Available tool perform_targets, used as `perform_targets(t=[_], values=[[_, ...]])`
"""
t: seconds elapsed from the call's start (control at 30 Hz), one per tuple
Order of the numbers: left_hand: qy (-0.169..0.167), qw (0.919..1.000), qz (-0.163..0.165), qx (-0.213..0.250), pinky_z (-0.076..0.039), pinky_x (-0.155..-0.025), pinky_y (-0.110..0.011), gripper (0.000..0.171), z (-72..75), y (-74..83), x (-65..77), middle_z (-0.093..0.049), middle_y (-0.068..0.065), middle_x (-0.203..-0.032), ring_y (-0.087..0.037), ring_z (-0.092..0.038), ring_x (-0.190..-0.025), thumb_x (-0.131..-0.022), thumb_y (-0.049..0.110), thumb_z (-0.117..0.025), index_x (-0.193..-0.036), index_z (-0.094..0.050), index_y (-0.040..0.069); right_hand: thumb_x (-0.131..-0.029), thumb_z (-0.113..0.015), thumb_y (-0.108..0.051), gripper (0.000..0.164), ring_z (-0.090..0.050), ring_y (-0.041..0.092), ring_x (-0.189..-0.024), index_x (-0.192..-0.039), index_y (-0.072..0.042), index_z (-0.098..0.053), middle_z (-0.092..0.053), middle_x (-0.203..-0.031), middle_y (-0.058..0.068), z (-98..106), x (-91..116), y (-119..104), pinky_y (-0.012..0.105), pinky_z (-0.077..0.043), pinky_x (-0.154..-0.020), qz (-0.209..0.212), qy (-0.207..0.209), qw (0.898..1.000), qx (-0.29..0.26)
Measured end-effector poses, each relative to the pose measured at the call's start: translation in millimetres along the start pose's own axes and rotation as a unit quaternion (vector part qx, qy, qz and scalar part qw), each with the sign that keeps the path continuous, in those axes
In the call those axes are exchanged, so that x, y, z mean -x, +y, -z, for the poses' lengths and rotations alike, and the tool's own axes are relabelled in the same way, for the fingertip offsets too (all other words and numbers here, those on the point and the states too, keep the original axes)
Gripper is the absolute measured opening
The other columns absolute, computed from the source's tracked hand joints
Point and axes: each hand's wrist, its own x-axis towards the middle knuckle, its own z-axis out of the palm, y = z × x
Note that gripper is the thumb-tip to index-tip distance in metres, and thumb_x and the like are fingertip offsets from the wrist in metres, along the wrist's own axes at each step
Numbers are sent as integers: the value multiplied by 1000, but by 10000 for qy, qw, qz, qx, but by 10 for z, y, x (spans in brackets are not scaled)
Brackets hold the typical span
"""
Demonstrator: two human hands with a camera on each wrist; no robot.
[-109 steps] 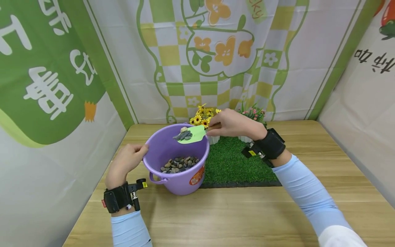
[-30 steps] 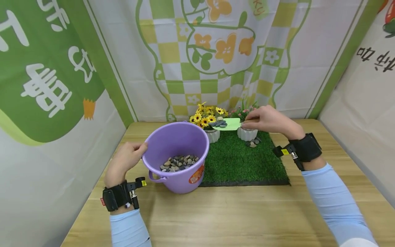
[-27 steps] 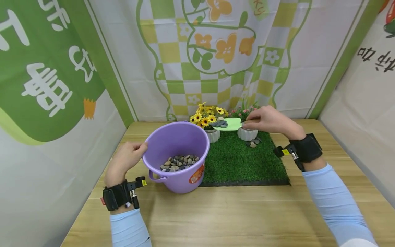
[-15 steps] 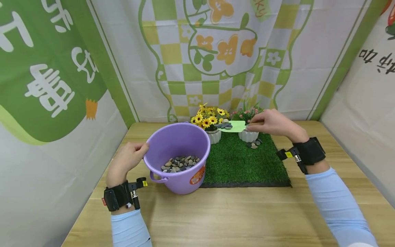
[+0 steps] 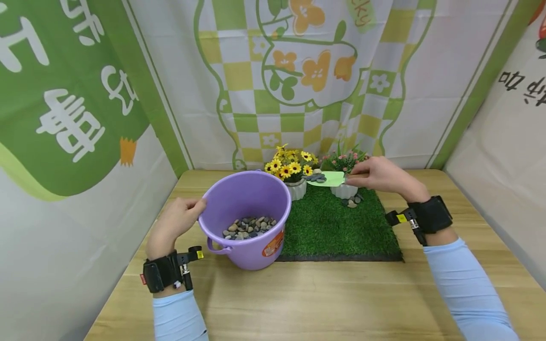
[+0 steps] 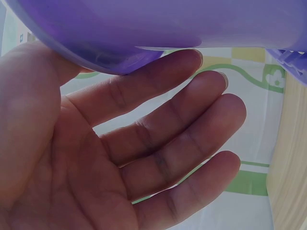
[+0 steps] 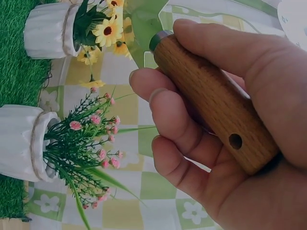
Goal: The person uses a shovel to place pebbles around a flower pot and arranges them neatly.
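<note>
A purple bucket [image 5: 251, 253] stands at the left of the grass mat, pebbles [image 5: 249, 228] covering its bottom. My left hand [image 5: 177, 222] pinches its rim between thumb and index finger; in the left wrist view the other fingers [image 6: 206, 129] extend below the rim. My right hand [image 5: 379, 176] grips the wooden handle [image 7: 211, 100] of a small garden trowel with a light green blade [image 5: 332, 178]. Several dark stones and a pale one [image 5: 316, 177] lie on the blade, which is held up level in front of two white flowerpots.
Yellow flowers [image 5: 290, 162] fill the left pot [image 5: 297, 190], pink ones [image 5: 347, 158] the right pot [image 5: 343, 191]. A few stones [image 5: 352, 201] lie before the right pot on the grass mat [image 5: 337, 232]. Printed cloth walls [image 5: 277, 94] enclose the wooden table [image 5: 307, 298].
My right hand has carried the loaded trowel from over the bucket rightward to the flowerpots, then slightly further right and lower. My left hand and the bucket have stayed put.
</note>
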Motion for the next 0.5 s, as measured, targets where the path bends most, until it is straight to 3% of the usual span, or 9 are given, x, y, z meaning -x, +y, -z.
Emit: perform_targets(t=[0.23,0.5], values=[[24,9998,16,176,-36,-69,-32,45,-16,-12,2,-67,-2,-80,-21,-51,-79,-101,40,-41,-88,-73,10,-95,-63,-33,21,-56,13,-64,-100,-16,-74,-68,-81,-2,-20,35,57,31,-42,-62,147,204,9995,-174],[-15,10000,42,47,-35,-71,-33,44,1,5,3,-68,-2,-83,-21,-53,-82,-101,40,-40,-90,-73,13,-96,-61,-39,28,-62,12,-73,-108,-16,-73,-70,-91,1,-105,136,157,35,-50,-71,-396,58,9983,-412]])
